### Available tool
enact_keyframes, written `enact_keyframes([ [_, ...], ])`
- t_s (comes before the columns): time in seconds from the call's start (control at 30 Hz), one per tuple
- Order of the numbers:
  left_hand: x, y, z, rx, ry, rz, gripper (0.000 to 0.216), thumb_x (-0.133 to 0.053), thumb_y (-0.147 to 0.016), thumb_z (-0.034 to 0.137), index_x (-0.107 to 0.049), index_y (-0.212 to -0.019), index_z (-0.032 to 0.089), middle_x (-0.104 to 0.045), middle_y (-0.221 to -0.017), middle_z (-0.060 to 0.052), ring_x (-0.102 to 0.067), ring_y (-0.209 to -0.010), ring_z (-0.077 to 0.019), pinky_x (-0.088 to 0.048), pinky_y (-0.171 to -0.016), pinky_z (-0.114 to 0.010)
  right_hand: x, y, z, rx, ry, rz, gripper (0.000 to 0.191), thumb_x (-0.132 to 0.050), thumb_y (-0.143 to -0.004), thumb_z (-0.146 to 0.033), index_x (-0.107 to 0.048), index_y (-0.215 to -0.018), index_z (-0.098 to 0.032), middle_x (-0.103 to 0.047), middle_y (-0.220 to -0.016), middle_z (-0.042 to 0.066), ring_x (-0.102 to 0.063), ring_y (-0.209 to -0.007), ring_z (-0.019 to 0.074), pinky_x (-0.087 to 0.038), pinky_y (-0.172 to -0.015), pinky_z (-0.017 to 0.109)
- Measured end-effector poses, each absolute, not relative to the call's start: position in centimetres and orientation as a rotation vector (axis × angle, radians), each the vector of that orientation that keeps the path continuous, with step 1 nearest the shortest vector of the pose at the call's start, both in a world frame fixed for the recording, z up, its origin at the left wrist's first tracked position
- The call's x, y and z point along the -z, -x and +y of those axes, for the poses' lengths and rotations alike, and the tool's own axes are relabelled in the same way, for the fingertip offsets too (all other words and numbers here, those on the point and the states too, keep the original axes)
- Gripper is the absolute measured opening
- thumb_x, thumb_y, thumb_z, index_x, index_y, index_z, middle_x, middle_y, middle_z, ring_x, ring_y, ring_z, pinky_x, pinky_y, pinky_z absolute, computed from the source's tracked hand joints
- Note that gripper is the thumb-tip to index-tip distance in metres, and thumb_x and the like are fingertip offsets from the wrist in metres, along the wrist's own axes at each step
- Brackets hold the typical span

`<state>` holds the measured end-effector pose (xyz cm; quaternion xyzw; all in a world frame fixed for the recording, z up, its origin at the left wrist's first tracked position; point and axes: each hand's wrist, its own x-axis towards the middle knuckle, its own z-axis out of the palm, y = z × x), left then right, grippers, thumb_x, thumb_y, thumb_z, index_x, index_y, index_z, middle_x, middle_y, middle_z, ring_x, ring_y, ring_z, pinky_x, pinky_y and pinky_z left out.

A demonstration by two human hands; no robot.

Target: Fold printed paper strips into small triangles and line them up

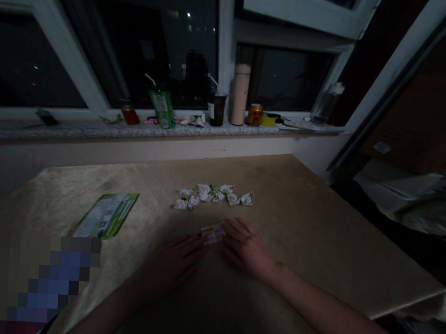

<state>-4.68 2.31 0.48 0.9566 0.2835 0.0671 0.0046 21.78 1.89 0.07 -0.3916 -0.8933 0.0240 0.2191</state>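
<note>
A small printed paper slip lies on the tan table between my two hands. My left hand rests flat with fingers stretched toward the slip's left edge, fingertips touching it. My right hand lies flat with fingers spread, pressing the slip's right edge. Just beyond the slip sits a row of several small folded paper pieces, white and green. A green printed leaflet lies flat to the left of my left hand.
A stone windowsill behind the table carries a green drink carton, a red jar, a dark cup, a tall beige flask and an orange can. Crumpled material lies at the right.
</note>
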Motion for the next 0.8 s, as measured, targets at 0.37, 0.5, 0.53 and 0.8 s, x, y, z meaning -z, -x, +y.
enact_keyframes([
  [0.37, -1.2, 4.6, 2.3, -0.253, -3.023, 0.893, 0.040, -0.043, -0.097, 0.028, -0.045, -0.136, 0.026, -0.048, -0.139, -0.004, -0.042, -0.128, -0.0239, -0.030, -0.109, -0.044, -0.3, -21.9, 2.1, -0.115, 1.033, -2.464, 0.024, -0.044, -0.094, -0.023, -0.066, -0.104, -0.020, -0.067, -0.113, 0.006, -0.051, -0.120, 0.0194, -0.022, -0.114, 0.044],
  [0.5, -1.4, 4.4, 2.8, -0.317, -2.961, 1.149, 0.046, -0.044, -0.096, 0.032, -0.039, -0.140, 0.019, -0.044, -0.143, -0.008, -0.037, -0.131, -0.0256, -0.027, -0.109, -0.046, -0.7, -21.9, 2.2, -0.177, 1.038, -2.465, 0.019, -0.046, -0.093, -0.024, -0.065, -0.098, -0.020, -0.068, -0.106, 0.005, -0.055, -0.113, 0.0164, -0.020, -0.114, 0.040],
  [0.53, -1.4, 4.3, 3.0, -0.328, -2.938, 1.212, 0.048, -0.044, -0.096, 0.033, -0.038, -0.140, 0.017, -0.043, -0.143, -0.010, -0.037, -0.131, -0.0261, -0.028, -0.109, -0.047, -0.7, -21.9, 2.2, -0.184, 1.039, -2.467, 0.018, -0.047, -0.093, -0.024, -0.064, -0.097, -0.020, -0.068, -0.104, 0.005, -0.056, -0.111, 0.0161, -0.020, -0.114, 0.040],
  [0.8, -1.2, 2.5, 4.6, -0.312, -2.787, 1.380, 0.042, -0.054, -0.088, 0.038, -0.057, -0.124, 0.017, -0.051, -0.136, -0.011, -0.044, -0.125, -0.0297, -0.030, -0.106, -0.050, 0.1, -21.8, 2.6, -0.191, 1.030, -2.432, 0.021, -0.049, -0.091, -0.023, -0.061, -0.108, -0.020, -0.066, -0.111, 0.006, -0.053, -0.117, 0.0173, -0.018, -0.114, 0.043],
])
